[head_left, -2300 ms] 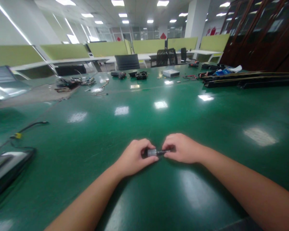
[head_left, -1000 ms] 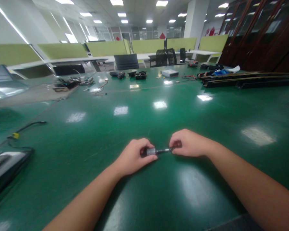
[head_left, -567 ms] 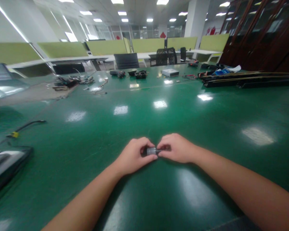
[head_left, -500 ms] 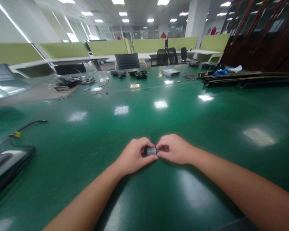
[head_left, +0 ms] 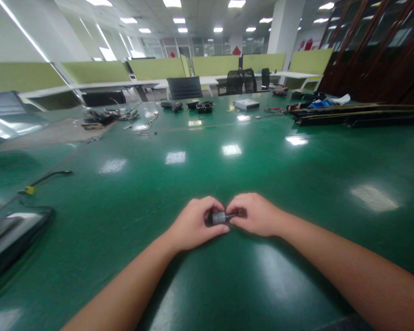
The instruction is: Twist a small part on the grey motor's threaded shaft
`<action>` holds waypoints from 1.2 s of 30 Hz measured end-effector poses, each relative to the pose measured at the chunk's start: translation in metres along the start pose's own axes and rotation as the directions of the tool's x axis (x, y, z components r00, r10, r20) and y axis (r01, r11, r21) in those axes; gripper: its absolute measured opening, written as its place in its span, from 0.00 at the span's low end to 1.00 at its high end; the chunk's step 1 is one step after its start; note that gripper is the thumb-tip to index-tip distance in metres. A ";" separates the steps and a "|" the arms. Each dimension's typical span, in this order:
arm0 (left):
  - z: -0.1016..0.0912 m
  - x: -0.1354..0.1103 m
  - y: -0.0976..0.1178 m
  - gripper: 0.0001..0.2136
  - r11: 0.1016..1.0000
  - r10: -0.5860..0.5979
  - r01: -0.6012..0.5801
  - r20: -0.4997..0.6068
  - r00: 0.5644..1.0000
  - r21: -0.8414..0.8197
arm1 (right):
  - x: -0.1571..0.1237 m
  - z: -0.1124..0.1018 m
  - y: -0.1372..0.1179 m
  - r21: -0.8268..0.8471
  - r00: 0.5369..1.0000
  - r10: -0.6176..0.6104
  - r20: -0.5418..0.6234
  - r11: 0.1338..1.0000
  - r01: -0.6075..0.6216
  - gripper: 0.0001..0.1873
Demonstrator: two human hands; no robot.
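In the middle foreground, my left hand point(head_left: 196, 224) curls its thumb and fingers around a small grey metal cylinder point(head_left: 218, 217) with a dark end towards the palm. From the cylinder's right side a thin dark shaft point(head_left: 232, 215) sticks out. My right hand point(head_left: 253, 215) closes its thumb and fingertips on that shaft; its far end is partly hidden among the fingers. Both hands stay low over the green tabletop point(head_left: 207, 179), their fingertips a small gap apart. Whether shaft and cylinder are one piece, I cannot tell.
At the left edge lies a dark device point(head_left: 14, 239) with a cable point(head_left: 51, 174) and yellow tag. Along the far side are a white box point(head_left: 247, 105), black parts point(head_left: 200, 106), tangled cables point(head_left: 112, 115) and long dark strips point(head_left: 359, 116). Chairs point(head_left: 184, 87) stand beyond.
The view has shifted slightly, so everything sits a little further right. The fingertips of my two hands are a bit further apart, and more of the cylinder and shaft shows.
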State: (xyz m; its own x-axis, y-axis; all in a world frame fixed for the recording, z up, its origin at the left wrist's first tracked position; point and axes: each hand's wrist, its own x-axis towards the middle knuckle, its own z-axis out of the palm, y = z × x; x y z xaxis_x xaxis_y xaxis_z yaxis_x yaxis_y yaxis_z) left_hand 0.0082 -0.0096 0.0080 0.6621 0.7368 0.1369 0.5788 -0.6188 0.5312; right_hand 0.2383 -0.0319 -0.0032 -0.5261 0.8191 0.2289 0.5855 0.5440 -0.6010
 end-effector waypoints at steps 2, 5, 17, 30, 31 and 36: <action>-0.001 0.000 0.001 0.16 1.000 0.005 -0.005 0.001 1.000 -0.003 | 0.000 -0.001 -0.001 0.008 1.000 0.006 0.007 1.000 -0.006 0.07; -0.001 0.000 0.001 0.13 1.000 0.009 -0.009 0.009 1.000 -0.010 | -0.001 -0.002 -0.001 0.016 1.000 0.009 0.013 1.000 -0.010 0.07; 0.000 0.001 0.000 0.11 1.000 0.003 -0.002 0.024 1.000 -0.001 | -0.001 -0.001 -0.001 -0.014 0.999 -0.036 0.025 0.999 0.036 0.07; -0.002 0.001 0.001 0.11 1.000 0.003 -0.002 0.021 1.000 -0.009 | -0.001 -0.003 0.001 -0.011 0.999 -0.028 0.015 1.000 0.028 0.06; -0.002 0.001 0.001 0.11 1.000 0.002 -0.002 0.021 1.000 -0.011 | -0.002 -0.004 0.001 -0.010 1.000 -0.026 0.015 1.000 0.026 0.06; -0.002 0.001 0.001 0.11 1.000 -0.002 0.002 0.023 1.000 -0.012 | -0.003 -0.008 0.001 -0.017 0.999 -0.014 0.033 1.000 0.015 0.07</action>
State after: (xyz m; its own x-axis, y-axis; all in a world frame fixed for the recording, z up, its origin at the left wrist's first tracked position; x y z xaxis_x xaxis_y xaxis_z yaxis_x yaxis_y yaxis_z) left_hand 0.0086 -0.0093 0.0103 0.6717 0.7316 0.1166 0.5746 -0.6137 0.5415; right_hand 0.2452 -0.0329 0.0014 -0.5545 0.8047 0.2121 0.5878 0.5591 -0.5847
